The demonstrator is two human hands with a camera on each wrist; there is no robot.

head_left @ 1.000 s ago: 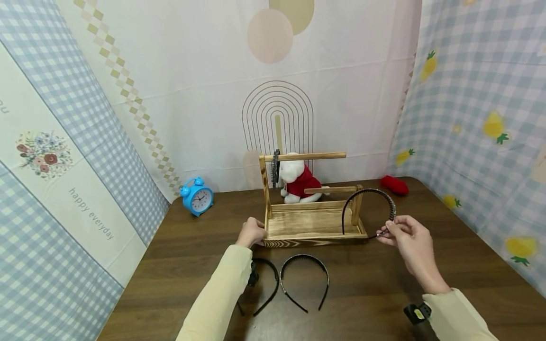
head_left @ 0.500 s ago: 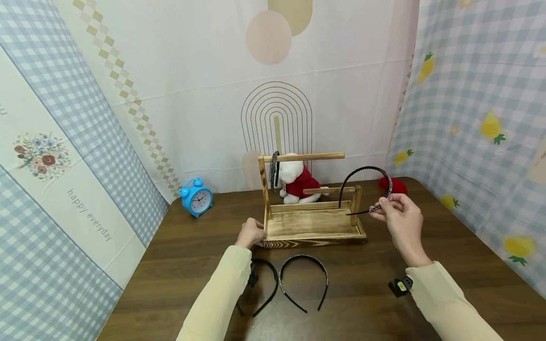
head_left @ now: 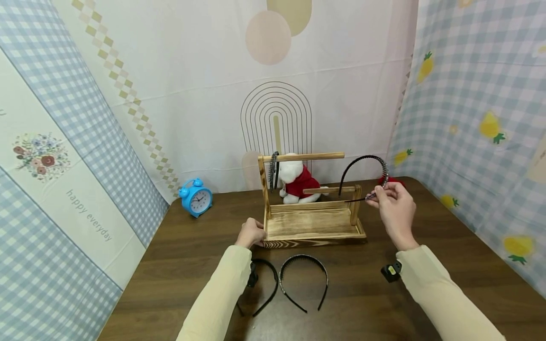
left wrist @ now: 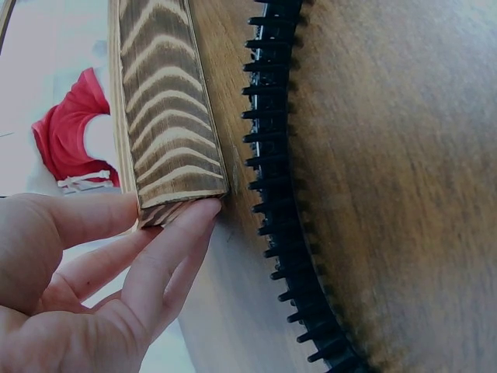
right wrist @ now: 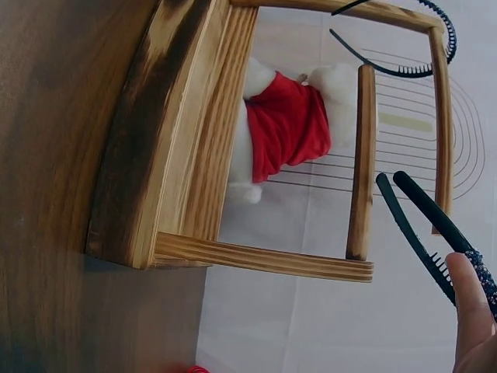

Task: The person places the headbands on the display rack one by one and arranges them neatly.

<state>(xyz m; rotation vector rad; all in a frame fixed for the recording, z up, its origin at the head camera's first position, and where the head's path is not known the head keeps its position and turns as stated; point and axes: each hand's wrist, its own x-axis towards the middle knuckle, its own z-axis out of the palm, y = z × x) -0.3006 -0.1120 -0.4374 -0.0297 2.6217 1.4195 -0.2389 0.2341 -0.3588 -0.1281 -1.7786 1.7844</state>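
In the head view my right hand (head_left: 394, 210) pinches a black toothed headband (head_left: 362, 158) by its sparkly side. The headband stands raised, its free ends pointing left over the short lower bar of a wooden rack (head_left: 315, 244). From the right wrist, the headband's tips (right wrist: 392, 186) show close beside that bar (right wrist: 362, 167). My left hand (head_left: 251, 232) holds the rack's front left corner, thumb and fingers on either side of it in the left wrist view (left wrist: 147, 272). Another headband (head_left: 273, 173) hangs on the long upper bar near its left post.
Two headbands lie on the table before the rack: a sparkly one (head_left: 327, 279) and a black one (head_left: 273, 296) partly behind my left sleeve. A white plush toy in red (head_left: 304, 182) sits behind the rack. A blue alarm clock (head_left: 197, 198) stands left; a red object (head_left: 396, 180) lies back right.
My right hand has moved up, away and left with the headband, bringing its ends from in front of the rack to the lower bar. My left hand has stayed at the corner.
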